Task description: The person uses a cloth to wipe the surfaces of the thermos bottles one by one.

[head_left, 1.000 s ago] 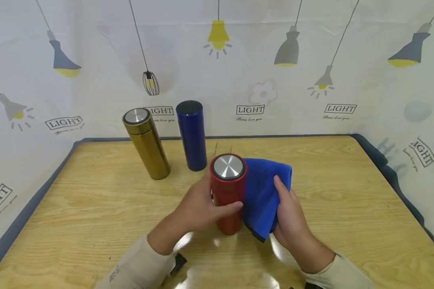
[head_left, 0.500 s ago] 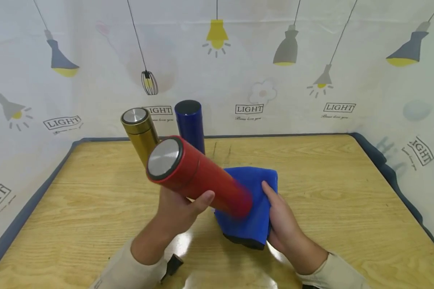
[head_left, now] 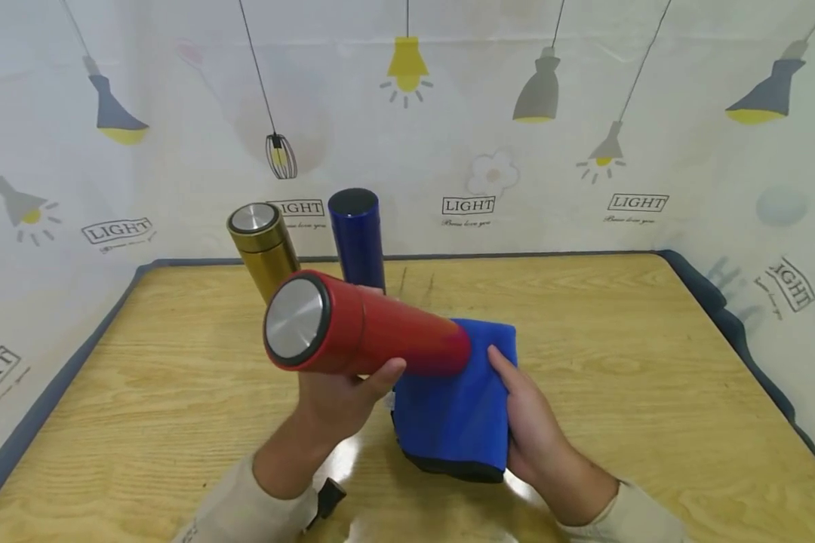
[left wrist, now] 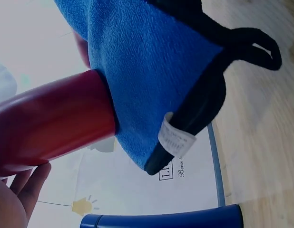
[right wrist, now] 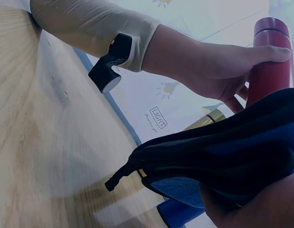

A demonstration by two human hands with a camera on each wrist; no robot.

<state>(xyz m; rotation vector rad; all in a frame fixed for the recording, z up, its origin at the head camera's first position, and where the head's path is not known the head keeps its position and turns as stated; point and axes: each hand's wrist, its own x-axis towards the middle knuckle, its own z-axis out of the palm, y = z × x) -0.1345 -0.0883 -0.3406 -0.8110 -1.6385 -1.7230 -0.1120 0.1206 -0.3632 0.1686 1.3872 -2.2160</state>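
A red thermos bottle (head_left: 394,324) with a silver lid top is held tilted above the table, lid toward the left. My left hand (head_left: 336,403) grips it from below, thumb along its near side. A folded blue cloth (head_left: 451,422) with black edging hangs from my right hand (head_left: 539,426), thumb on its front. The bottle's base lies against the cloth, and in the left wrist view the cloth (left wrist: 147,80) covers the base end of the red thermos bottle (left wrist: 52,121). A white tag (left wrist: 175,137) and a black loop show on the cloth's edge there.
A gold thermos bottle (head_left: 261,253) and a blue thermos bottle (head_left: 358,237) stand upright at the back left of the wooden table (head_left: 618,354), partly hidden by the red one. Behind them rises a wall sheet (head_left: 577,166) printed with lamps.
The red thermos bottle was upright; my left hand has lifted and tipped it, lid swinging left, nearly level now. The cloth has shifted left and now meets its base.
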